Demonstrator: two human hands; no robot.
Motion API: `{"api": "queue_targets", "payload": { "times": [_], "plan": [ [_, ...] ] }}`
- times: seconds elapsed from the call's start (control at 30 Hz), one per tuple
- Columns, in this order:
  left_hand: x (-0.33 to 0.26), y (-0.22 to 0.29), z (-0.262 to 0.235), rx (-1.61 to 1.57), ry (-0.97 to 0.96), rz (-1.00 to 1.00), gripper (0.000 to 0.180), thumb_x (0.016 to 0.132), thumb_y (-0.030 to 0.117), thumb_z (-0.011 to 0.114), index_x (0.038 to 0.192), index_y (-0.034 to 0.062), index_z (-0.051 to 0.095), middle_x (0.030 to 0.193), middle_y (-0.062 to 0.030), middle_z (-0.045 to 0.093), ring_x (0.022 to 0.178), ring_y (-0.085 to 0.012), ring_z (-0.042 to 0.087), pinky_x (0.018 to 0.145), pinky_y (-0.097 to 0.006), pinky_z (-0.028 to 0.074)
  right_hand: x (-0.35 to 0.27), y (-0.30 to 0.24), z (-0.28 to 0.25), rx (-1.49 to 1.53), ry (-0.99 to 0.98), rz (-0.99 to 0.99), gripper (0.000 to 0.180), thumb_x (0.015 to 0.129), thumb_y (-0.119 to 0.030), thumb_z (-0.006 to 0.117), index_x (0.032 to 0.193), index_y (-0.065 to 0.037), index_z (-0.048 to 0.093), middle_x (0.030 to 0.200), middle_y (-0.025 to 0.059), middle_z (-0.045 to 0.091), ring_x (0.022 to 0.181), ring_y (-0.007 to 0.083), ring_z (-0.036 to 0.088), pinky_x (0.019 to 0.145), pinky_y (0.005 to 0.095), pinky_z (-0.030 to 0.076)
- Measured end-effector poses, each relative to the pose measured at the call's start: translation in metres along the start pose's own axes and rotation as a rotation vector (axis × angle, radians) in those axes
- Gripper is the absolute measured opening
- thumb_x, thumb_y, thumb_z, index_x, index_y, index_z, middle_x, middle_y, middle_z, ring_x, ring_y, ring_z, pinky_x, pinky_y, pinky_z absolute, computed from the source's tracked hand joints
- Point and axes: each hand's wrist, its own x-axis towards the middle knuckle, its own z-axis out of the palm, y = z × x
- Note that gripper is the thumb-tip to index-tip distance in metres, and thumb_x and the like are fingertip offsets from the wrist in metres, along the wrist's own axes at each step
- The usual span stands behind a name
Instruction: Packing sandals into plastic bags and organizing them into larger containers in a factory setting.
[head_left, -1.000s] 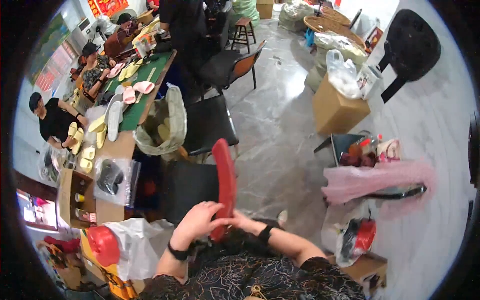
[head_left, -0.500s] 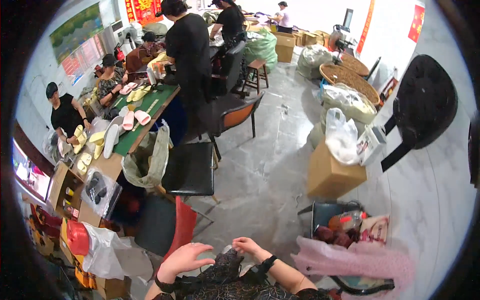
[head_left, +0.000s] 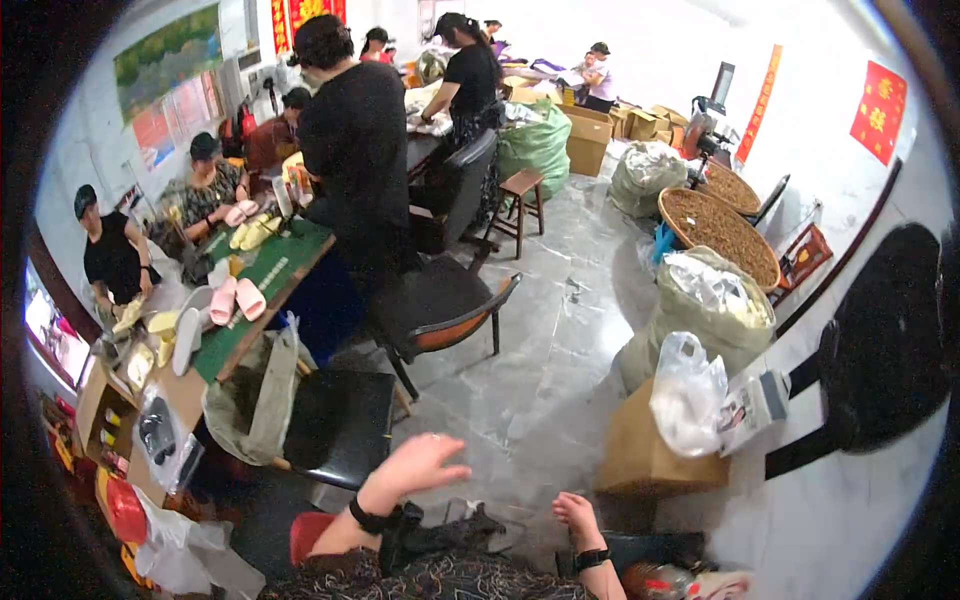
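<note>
Our left hand (head_left: 415,465) hovers with fingers spread, holding nothing, above the black stool (head_left: 340,425) at seven o'clock. Our right hand (head_left: 577,513), loosely curled and empty, sits at six o'clock, apart from it. A red thing (head_left: 308,530) shows below the left wrist; a chair (head_left: 440,305) stands at eleven o'clock

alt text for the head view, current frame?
The person's left hand is raised with fingers spread above a black square-seated stool, holding nothing; the right hand is lower, loosely curled, also empty. Behind, people work around a long green-topped table strewn with pink and yellow insoles.
</note>
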Motion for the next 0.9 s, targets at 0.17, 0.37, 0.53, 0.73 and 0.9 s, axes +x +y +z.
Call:
{"api": "queue_targets", "payload": {
  "times": [0.17, 0.37, 0.53, 0.73, 0.9],
  "plan": [
    [0.138, -0.028, -0.048, -0.074, 0.051, 0.013, 0.05, 0.087, 0.043, 0.061, 0.117, 0.0034, 0.059, 0.111, -0.0183, 0.063, 0.105, -0.0355, 0.058, 0.091, -0.042, 0.046, 0.062, -0.129, -0.031, 0.164, 0.084, -0.048, 0.031, 0.092, -0.022, 0.062, 0.117, -0.004, 0.057, 0.097, 0.0079, 0.068, 0.073, 0.0134, 0.063, 0.059, 0.0256, 0.051],
    [0.306, -0.079, -0.075, -0.096, -0.008, -0.118, 0.055, 0.086, 0.047, 0.061, 0.12, 0.0038, 0.059, 0.119, -0.0179, 0.061, 0.113, -0.0339, 0.055, 0.095, -0.04, 0.044, 0.244, -0.246, -0.09, 0.166, 0.0, -0.051, 0.029, 0.092, -0.023, 0.063, 0.115, -0.005, 0.058, 0.091, 0.0066, 0.069, 0.074, 0.0126, 0.064, 0.057, 0.0241, 0.05],
    [0.416, -0.119, -0.102, -0.097, 0.084, -0.417, 0.055, 0.083, 0.048, 0.063, 0.118, 0.0051, 0.061, 0.114, -0.0183, 0.063, 0.109, -0.0342, 0.058, 0.092, -0.041, 0.046, 0.372, -0.439, -0.043, -0.028, -0.115, -0.112, 0.031, 0.092, -0.023, 0.063, 0.115, -0.003, 0.058, 0.096, 0.0077, 0.068, 0.072, 0.0107, 0.061, 0.057, 0.0232, 0.048],
    [0.538, -0.136, -0.154, -0.233, 0.323, -0.502, 0.049, 0.082, 0.043, 0.066, 0.115, 0.0063, 0.062, 0.112, -0.0156, 0.063, 0.105, -0.0329, 0.059, 0.09, -0.04, 0.046, 0.513, -0.63, 0.038, -0.394, -0.34, -0.192, 0.03, 0.092, -0.023, 0.061, 0.115, -0.003, 0.06, 0.098, 0.0057, 0.068, 0.079, 0.0108, 0.061, 0.066, 0.025, 0.048],
    [0.625, -0.185, -0.186, -0.332, 0.405, -0.622, 0.046, 0.083, 0.04, 0.066, 0.112, 0.0048, 0.065, 0.111, -0.0154, 0.065, 0.105, -0.0323, 0.059, 0.091, -0.04, 0.046, 0.654, -0.708, 0.109, -0.667, -0.574, -0.273, 0.033, 0.091, -0.027, 0.063, 0.115, -0.004, 0.061, 0.097, 0.0044, 0.068, 0.078, 0.011, 0.062, 0.064, 0.0258, 0.048]
  ]
}}
